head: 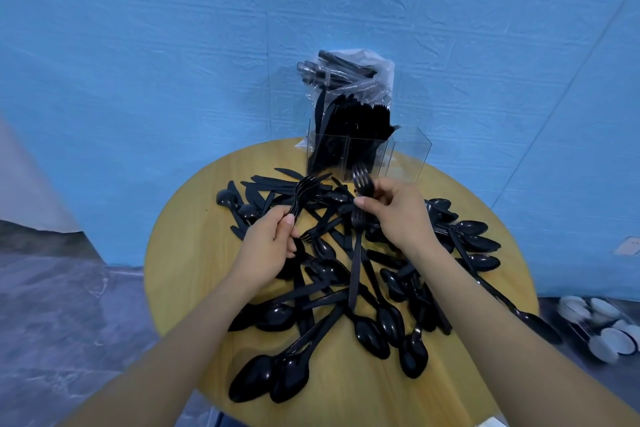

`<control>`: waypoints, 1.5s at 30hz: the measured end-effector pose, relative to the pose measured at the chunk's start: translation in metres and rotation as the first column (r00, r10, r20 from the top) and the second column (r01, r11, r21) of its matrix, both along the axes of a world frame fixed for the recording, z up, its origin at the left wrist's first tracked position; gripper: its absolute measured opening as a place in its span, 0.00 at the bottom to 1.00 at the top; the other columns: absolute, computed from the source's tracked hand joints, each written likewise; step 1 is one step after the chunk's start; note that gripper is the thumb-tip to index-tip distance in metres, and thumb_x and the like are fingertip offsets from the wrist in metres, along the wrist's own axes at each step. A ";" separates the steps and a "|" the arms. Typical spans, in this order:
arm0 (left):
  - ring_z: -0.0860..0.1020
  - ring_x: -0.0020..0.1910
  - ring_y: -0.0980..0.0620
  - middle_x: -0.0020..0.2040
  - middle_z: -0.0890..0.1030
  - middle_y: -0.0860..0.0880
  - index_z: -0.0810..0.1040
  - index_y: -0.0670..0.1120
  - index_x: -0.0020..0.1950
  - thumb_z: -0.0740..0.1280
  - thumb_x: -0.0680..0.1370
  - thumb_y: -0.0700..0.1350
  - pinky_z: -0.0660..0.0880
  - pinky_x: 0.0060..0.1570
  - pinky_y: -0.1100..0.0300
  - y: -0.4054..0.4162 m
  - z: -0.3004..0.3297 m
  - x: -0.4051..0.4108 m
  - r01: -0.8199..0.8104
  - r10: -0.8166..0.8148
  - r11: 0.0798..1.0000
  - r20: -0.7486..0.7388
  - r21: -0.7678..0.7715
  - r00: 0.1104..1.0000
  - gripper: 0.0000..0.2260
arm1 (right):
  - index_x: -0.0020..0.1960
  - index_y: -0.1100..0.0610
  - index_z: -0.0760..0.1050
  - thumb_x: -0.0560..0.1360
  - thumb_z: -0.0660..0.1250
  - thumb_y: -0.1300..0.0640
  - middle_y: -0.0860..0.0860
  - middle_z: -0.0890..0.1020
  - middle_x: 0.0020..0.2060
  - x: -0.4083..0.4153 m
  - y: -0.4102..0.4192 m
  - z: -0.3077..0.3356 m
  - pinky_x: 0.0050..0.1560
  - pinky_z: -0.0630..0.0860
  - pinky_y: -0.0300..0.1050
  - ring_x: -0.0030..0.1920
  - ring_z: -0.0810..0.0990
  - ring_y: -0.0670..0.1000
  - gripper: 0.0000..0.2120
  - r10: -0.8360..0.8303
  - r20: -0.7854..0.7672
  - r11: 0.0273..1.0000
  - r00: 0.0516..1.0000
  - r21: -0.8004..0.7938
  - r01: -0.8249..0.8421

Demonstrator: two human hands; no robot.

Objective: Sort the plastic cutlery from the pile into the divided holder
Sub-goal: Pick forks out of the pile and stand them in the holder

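A pile of black plastic cutlery (346, 288) covers the round wooden table (180, 253): spoons, knives and forks mixed. My left hand (270, 246) grips a small bunch of black forks (304, 189) by the handles, tines pointing up and away. My right hand (398, 215) holds another bunch of forks (362, 180), tines up, just in front of the clear divided holder (349, 156). A single fork (356, 253) hangs down from under the right hand. The holder's left compartment is packed with black knives; its right compartment (405, 156) looks empty.
A clear plastic bag of black cutlery (349, 76) stands behind the holder against the blue wall. On the floor to the right a rack holds white bowls (602, 326). Spoons spread to the table's right edge.
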State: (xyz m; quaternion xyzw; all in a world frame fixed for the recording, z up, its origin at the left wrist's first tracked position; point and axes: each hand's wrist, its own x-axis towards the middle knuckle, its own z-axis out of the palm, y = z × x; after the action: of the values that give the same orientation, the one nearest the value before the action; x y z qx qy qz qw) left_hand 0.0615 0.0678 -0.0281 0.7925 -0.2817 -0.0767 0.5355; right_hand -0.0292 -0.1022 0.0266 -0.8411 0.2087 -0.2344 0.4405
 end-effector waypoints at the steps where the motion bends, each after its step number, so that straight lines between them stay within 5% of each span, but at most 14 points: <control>1: 0.76 0.34 0.58 0.40 0.76 0.50 0.74 0.44 0.57 0.53 0.83 0.43 0.76 0.37 0.66 -0.001 0.004 0.000 0.016 -0.016 1.000 -0.003 -0.004 1.000 0.11 | 0.39 0.51 0.78 0.73 0.71 0.59 0.48 0.76 0.32 -0.001 0.000 0.004 0.35 0.68 0.33 0.32 0.71 0.45 0.06 -0.005 0.052 1.000 0.999 0.026 0.003; 3: 0.79 0.36 0.56 0.40 0.76 0.50 0.73 0.44 0.56 0.53 0.83 0.43 0.78 0.40 0.64 -0.006 0.014 -0.001 0.043 -0.043 0.999 0.010 -0.011 0.999 0.11 | 0.37 0.49 0.78 0.72 0.72 0.60 0.47 0.76 0.31 -0.002 0.003 0.013 0.33 0.67 0.28 0.31 0.69 0.43 0.08 -0.012 0.155 0.999 0.988 0.052 0.004; 9: 0.82 0.43 0.53 0.43 0.79 0.48 0.73 0.45 0.61 0.53 0.83 0.44 0.80 0.48 0.55 -0.030 0.044 -0.021 0.172 -0.175 0.982 -0.038 -0.072 0.984 0.12 | 0.39 0.50 0.79 0.71 0.72 0.60 0.53 0.80 0.35 0.002 0.011 0.035 0.37 0.71 0.35 0.34 0.73 0.45 0.07 -0.074 0.351 0.993 0.934 0.107 0.038; 16: 0.75 0.27 0.59 0.40 0.77 0.49 0.71 0.44 0.59 0.51 0.83 0.44 0.72 0.28 0.66 -0.042 0.058 -0.048 0.206 -0.236 0.960 -0.151 -0.190 0.960 0.11 | 0.36 0.49 0.75 0.72 0.72 0.60 0.47 0.74 0.29 -0.001 0.010 0.035 0.32 0.67 0.31 0.29 0.68 0.40 0.10 -0.217 0.434 0.976 0.874 0.130 0.177; 20: 0.65 0.25 0.59 0.39 0.74 0.49 0.72 0.41 0.55 0.52 0.83 0.46 0.63 0.25 0.67 -0.044 0.061 -0.053 0.185 -0.246 0.949 -0.230 -0.257 0.941 0.13 | 0.31 0.50 0.72 0.71 0.72 0.58 0.48 0.73 0.31 -0.002 0.008 0.031 0.37 0.68 0.39 0.34 0.70 0.46 0.13 -0.279 0.457 0.960 0.845 0.131 0.246; 22: 0.65 0.26 0.59 0.38 0.72 0.50 0.73 0.41 0.54 0.52 0.83 0.47 0.62 0.25 0.68 -0.042 0.061 -0.052 0.162 -0.230 0.947 -0.232 -0.277 0.945 0.13 | 0.35 0.56 0.77 0.73 0.71 0.56 0.54 0.77 0.33 -0.004 0.004 0.031 0.39 0.69 0.45 0.36 0.72 0.49 0.09 -0.297 0.443 0.955 0.846 0.121 0.271; 25: 0.65 0.27 0.60 0.38 0.70 0.51 0.73 0.43 0.52 0.53 0.83 0.47 0.63 0.26 0.67 -0.039 0.061 -0.047 0.126 -0.193 0.947 -0.210 -0.294 0.958 0.12 | 0.40 0.66 0.77 0.77 0.65 0.53 0.58 0.78 0.33 -0.009 0.001 0.030 0.37 0.70 0.46 0.33 0.72 0.52 0.16 -0.189 0.316 0.979 0.930 -0.019 0.205; 27: 0.66 0.28 0.60 0.37 0.70 0.51 0.73 0.42 0.56 0.54 0.83 0.46 0.65 0.28 0.65 -0.038 0.060 -0.044 0.115 -0.171 0.955 -0.189 -0.272 0.967 0.12 | 0.38 0.65 0.74 0.81 0.58 0.53 0.51 0.72 0.28 -0.013 0.006 0.029 0.30 0.64 0.35 0.28 0.68 0.47 0.19 -0.071 0.133 0.985 0.989 -0.147 0.091; 31: 0.74 0.35 0.58 0.38 0.71 0.49 0.73 0.45 0.51 0.54 0.83 0.45 0.78 0.39 0.62 -0.041 0.057 -0.046 0.110 -0.152 0.968 -0.174 -0.226 0.973 0.10 | 0.41 0.60 0.69 0.83 0.51 0.56 0.49 0.70 0.31 -0.014 0.019 0.024 0.30 0.64 0.34 0.31 0.67 0.45 0.15 0.082 -0.060 0.980 0.995 -0.177 -0.091; 35: 0.81 0.45 0.47 0.46 0.78 0.39 0.71 0.39 0.53 0.53 0.83 0.45 0.81 0.46 0.52 -0.042 0.056 -0.054 0.130 -0.179 0.968 -0.228 -0.213 0.957 0.11 | 0.46 0.60 0.69 0.82 0.51 0.60 0.51 0.71 0.35 -0.010 0.028 0.027 0.31 0.66 0.31 0.32 0.69 0.45 0.11 0.173 -0.037 0.981 0.984 -0.078 -0.176; 38: 0.83 0.38 0.51 0.44 0.80 0.42 0.69 0.37 0.56 0.53 0.83 0.44 0.81 0.44 0.50 -0.041 0.060 -0.060 0.150 -0.213 0.960 -0.268 -0.236 0.940 0.11 | 0.43 0.59 0.65 0.82 0.50 0.60 0.54 0.68 0.42 -0.008 0.033 0.027 0.33 0.67 0.29 0.36 0.68 0.45 0.11 0.141 -0.010 0.988 0.990 -0.062 -0.141; 42: 0.80 0.32 0.55 0.41 0.79 0.47 0.69 0.39 0.57 0.53 0.83 0.43 0.82 0.42 0.49 -0.040 0.066 -0.063 0.164 -0.254 0.944 -0.315 -0.285 0.915 0.10 | 0.59 0.64 0.67 0.83 0.49 0.61 0.56 0.67 0.49 -0.010 0.034 0.024 0.30 0.67 0.24 0.34 0.69 0.43 0.12 0.136 0.038 0.990 0.990 0.031 -0.137; 45: 0.81 0.33 0.52 0.41 0.79 0.44 0.70 0.38 0.58 0.52 0.83 0.43 0.81 0.45 0.47 -0.038 0.066 -0.062 0.158 -0.273 0.938 -0.376 -0.308 0.886 0.11 | 0.57 0.62 0.70 0.82 0.51 0.60 0.57 0.71 0.51 -0.008 0.034 0.019 0.37 0.71 0.27 0.39 0.72 0.46 0.11 0.117 0.061 0.993 0.991 -0.003 -0.117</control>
State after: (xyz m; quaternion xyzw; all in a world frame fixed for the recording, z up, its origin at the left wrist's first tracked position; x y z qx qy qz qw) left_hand -0.0006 0.0293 0.0381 0.6418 -0.2571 -0.2629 0.6730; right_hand -0.0372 -0.0684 0.0461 -0.8441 0.1455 -0.2337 0.4601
